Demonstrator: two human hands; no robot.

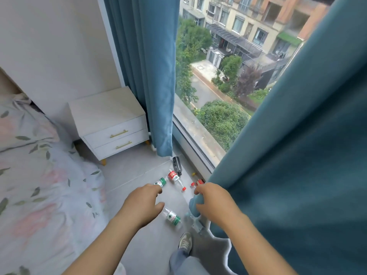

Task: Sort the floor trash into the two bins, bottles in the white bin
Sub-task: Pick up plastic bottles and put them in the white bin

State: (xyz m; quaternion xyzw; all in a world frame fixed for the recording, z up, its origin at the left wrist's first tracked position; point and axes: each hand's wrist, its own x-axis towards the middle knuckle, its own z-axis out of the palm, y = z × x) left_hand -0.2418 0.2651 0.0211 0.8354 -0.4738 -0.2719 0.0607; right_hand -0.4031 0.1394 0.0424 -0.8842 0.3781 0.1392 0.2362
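Several plastic bottles lie on the grey floor by the window. A red-label bottle [175, 179] with a red cap lies farthest out, a green-label bottle [161, 182] lies beside it, and another green-label bottle [172, 216] lies nearer my feet. A small red item [198, 183] sits at the curtain's edge. My left hand [143, 203] hovers open above the floor, fingertips near the far green-label bottle. My right hand [212, 201] grips the edge of the teal curtain [294, 155] on the right. No bin is in view.
A black object [176, 164] lies on the floor under the left curtain [151, 76]. A white nightstand [111, 122] stands at the wall. The bed [35, 185] fills the left side. My shoe [185, 242] is on the floor below the bottles. The window sill [194, 135] runs along the right.
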